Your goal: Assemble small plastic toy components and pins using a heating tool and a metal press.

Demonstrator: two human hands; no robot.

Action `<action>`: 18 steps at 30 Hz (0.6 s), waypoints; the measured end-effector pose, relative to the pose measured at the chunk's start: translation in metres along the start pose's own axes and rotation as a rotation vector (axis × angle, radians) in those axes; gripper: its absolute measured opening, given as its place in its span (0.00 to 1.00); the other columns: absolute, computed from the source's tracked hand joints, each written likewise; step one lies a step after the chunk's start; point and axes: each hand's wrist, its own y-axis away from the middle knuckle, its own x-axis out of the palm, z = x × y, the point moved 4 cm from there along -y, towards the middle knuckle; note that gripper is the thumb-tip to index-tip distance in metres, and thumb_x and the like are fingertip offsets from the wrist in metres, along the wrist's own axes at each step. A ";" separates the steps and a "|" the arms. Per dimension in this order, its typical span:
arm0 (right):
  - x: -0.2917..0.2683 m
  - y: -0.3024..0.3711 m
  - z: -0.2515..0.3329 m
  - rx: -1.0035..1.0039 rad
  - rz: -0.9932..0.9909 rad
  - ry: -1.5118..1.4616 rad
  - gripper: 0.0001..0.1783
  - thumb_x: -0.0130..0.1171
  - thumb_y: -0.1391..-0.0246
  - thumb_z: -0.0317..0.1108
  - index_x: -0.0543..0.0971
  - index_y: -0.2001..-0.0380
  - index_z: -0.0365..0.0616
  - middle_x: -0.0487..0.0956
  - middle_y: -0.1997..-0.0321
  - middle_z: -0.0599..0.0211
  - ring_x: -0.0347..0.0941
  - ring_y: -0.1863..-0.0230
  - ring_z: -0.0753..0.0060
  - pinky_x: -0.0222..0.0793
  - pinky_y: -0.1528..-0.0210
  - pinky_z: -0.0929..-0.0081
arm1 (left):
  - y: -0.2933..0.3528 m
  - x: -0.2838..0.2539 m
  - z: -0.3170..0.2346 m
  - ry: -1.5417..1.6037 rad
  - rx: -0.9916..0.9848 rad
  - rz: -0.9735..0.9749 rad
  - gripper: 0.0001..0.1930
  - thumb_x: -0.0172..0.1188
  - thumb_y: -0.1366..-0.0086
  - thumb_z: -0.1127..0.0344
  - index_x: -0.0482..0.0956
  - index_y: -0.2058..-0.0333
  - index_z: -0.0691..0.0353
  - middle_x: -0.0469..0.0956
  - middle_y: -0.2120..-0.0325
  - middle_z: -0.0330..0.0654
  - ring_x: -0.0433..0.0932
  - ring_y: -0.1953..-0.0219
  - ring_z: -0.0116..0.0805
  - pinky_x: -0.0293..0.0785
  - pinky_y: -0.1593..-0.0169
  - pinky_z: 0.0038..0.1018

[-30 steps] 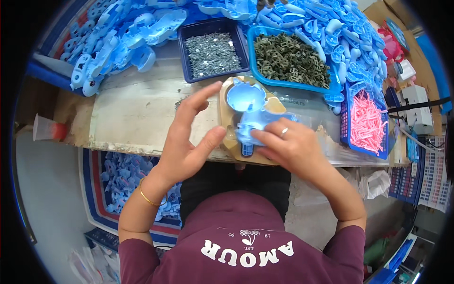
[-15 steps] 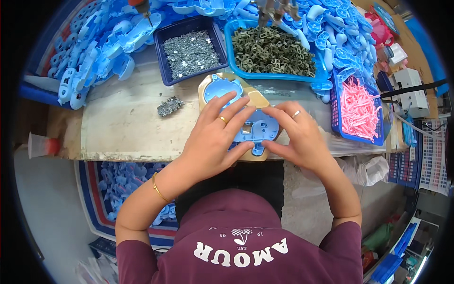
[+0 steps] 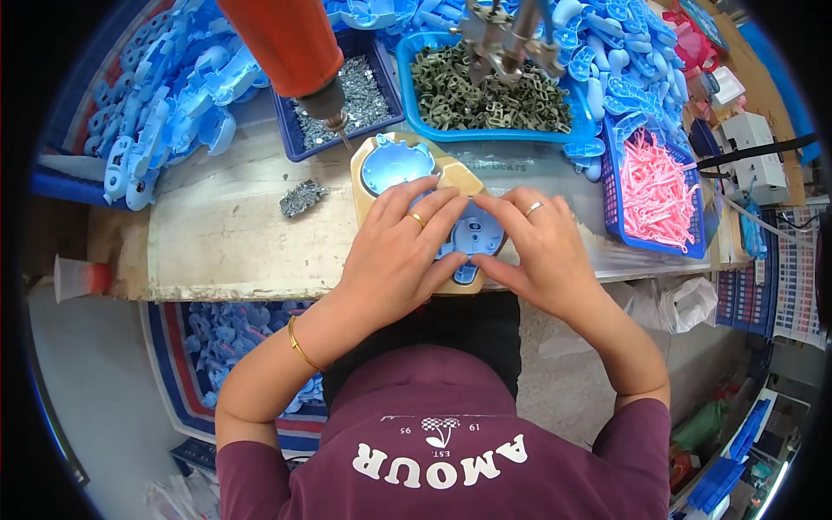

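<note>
A blue plastic shell half [image 3: 477, 232] lies in a tan fixture block [image 3: 368, 208] at the table's front edge. My left hand [image 3: 403, 238] covers its left part, fingers bent over it and thumb against its lower edge. Thumb and forefinger of my right hand [image 3: 546, 247] pinch its right rim. A second blue shell piece [image 3: 397, 165], round and hollow, sits in the fixture's far end. The inner left portion of the nearer shell is hidden under my left fingers.
An orange electric screwdriver [image 3: 290, 43] hangs over the dark blue tray of screws [image 3: 368, 91]. Loose screws [image 3: 302, 198] lie left of the fixture. Behind it stands a blue tray of dark metal clips [image 3: 485, 91]; at right, a basket of pink parts [image 3: 656, 195]. Blue shells [image 3: 173, 104] are heaped behind.
The screwdriver has come down and toward the fixture, from the top edge of the view. The view has shifted slightly; both hands stay on the shell, with the left fingers closer together.
</note>
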 end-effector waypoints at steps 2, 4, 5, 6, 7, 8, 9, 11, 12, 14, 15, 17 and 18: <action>0.000 0.000 0.004 0.027 0.016 0.079 0.35 0.74 0.55 0.40 0.76 0.42 0.47 0.76 0.56 0.65 0.73 0.54 0.61 0.61 0.55 0.62 | 0.000 0.000 0.001 -0.010 0.011 -0.005 0.33 0.69 0.42 0.60 0.72 0.39 0.62 0.74 0.41 0.44 0.69 0.38 0.50 0.66 0.37 0.44; -0.001 0.000 0.012 0.026 0.024 0.118 0.35 0.74 0.55 0.41 0.76 0.42 0.47 0.76 0.56 0.65 0.73 0.54 0.61 0.61 0.55 0.62 | 0.000 -0.002 0.000 -0.021 0.022 -0.009 0.33 0.70 0.43 0.60 0.72 0.39 0.62 0.74 0.41 0.44 0.70 0.38 0.50 0.67 0.37 0.44; 0.000 0.000 0.014 0.024 0.031 0.158 0.35 0.74 0.56 0.41 0.76 0.42 0.47 0.76 0.56 0.66 0.73 0.54 0.61 0.61 0.55 0.62 | 0.000 -0.004 -0.001 -0.031 0.017 0.001 0.33 0.70 0.43 0.60 0.73 0.40 0.62 0.74 0.41 0.44 0.70 0.38 0.50 0.67 0.37 0.44; 0.000 0.000 0.012 0.027 0.031 0.162 0.35 0.74 0.56 0.41 0.76 0.42 0.47 0.76 0.56 0.66 0.73 0.54 0.61 0.61 0.55 0.62 | 0.000 -0.004 -0.002 -0.039 0.015 0.010 0.33 0.70 0.43 0.60 0.73 0.40 0.62 0.74 0.41 0.44 0.70 0.38 0.50 0.67 0.37 0.44; 0.000 -0.001 0.010 0.022 0.013 0.133 0.36 0.74 0.56 0.42 0.76 0.42 0.47 0.76 0.56 0.66 0.73 0.54 0.62 0.60 0.55 0.62 | 0.000 -0.004 -0.001 -0.036 0.019 0.009 0.33 0.70 0.43 0.60 0.73 0.40 0.62 0.74 0.41 0.44 0.70 0.38 0.50 0.67 0.37 0.44; 0.000 -0.001 0.008 0.016 -0.004 0.104 0.36 0.74 0.56 0.42 0.76 0.42 0.48 0.76 0.56 0.66 0.73 0.54 0.62 0.60 0.55 0.62 | -0.001 -0.004 0.001 -0.036 0.019 0.012 0.33 0.70 0.43 0.59 0.74 0.40 0.62 0.74 0.41 0.44 0.70 0.38 0.49 0.68 0.37 0.44; 0.000 -0.001 0.007 0.015 -0.004 0.103 0.36 0.74 0.56 0.42 0.76 0.42 0.48 0.76 0.56 0.66 0.73 0.54 0.62 0.60 0.55 0.62 | -0.001 -0.005 0.003 -0.041 0.014 0.016 0.32 0.70 0.43 0.59 0.74 0.40 0.61 0.74 0.41 0.44 0.70 0.39 0.49 0.68 0.37 0.44; 0.000 -0.001 0.005 0.019 0.008 0.092 0.36 0.74 0.56 0.42 0.75 0.42 0.48 0.75 0.57 0.67 0.73 0.55 0.62 0.60 0.55 0.62 | -0.002 -0.006 0.003 -0.048 0.018 0.015 0.32 0.70 0.43 0.59 0.74 0.40 0.61 0.74 0.41 0.43 0.70 0.39 0.49 0.68 0.38 0.43; -0.001 -0.001 0.005 0.021 0.007 0.094 0.36 0.74 0.56 0.42 0.75 0.42 0.48 0.75 0.57 0.67 0.73 0.55 0.62 0.60 0.55 0.62 | -0.003 -0.005 0.003 -0.052 0.026 0.015 0.32 0.70 0.43 0.59 0.74 0.40 0.61 0.74 0.42 0.43 0.71 0.39 0.48 0.68 0.38 0.43; -0.001 -0.002 0.005 0.035 0.061 0.099 0.35 0.74 0.55 0.42 0.75 0.42 0.49 0.76 0.57 0.67 0.74 0.55 0.62 0.60 0.55 0.62 | -0.001 -0.003 0.001 -0.064 0.029 0.016 0.32 0.70 0.43 0.58 0.74 0.40 0.61 0.74 0.42 0.43 0.71 0.40 0.48 0.68 0.38 0.43; -0.002 -0.002 0.005 0.037 0.060 0.102 0.35 0.74 0.55 0.42 0.75 0.42 0.49 0.76 0.57 0.67 0.74 0.55 0.62 0.60 0.55 0.62 | -0.001 -0.002 0.000 -0.076 0.031 0.018 0.32 0.70 0.43 0.58 0.74 0.40 0.61 0.75 0.42 0.43 0.71 0.40 0.48 0.68 0.38 0.43; -0.001 -0.001 0.005 0.053 0.049 0.098 0.35 0.74 0.55 0.41 0.75 0.42 0.49 0.76 0.57 0.67 0.74 0.56 0.62 0.60 0.56 0.62 | -0.002 -0.003 -0.001 -0.090 0.031 0.030 0.32 0.70 0.43 0.58 0.74 0.40 0.61 0.74 0.42 0.43 0.71 0.40 0.48 0.68 0.38 0.43; 0.001 0.000 0.008 0.054 0.048 0.099 0.35 0.74 0.55 0.41 0.75 0.42 0.49 0.76 0.57 0.67 0.74 0.56 0.62 0.60 0.56 0.62 | -0.002 -0.003 -0.001 -0.105 0.025 0.043 0.32 0.70 0.43 0.58 0.74 0.40 0.61 0.74 0.42 0.43 0.71 0.40 0.48 0.68 0.38 0.43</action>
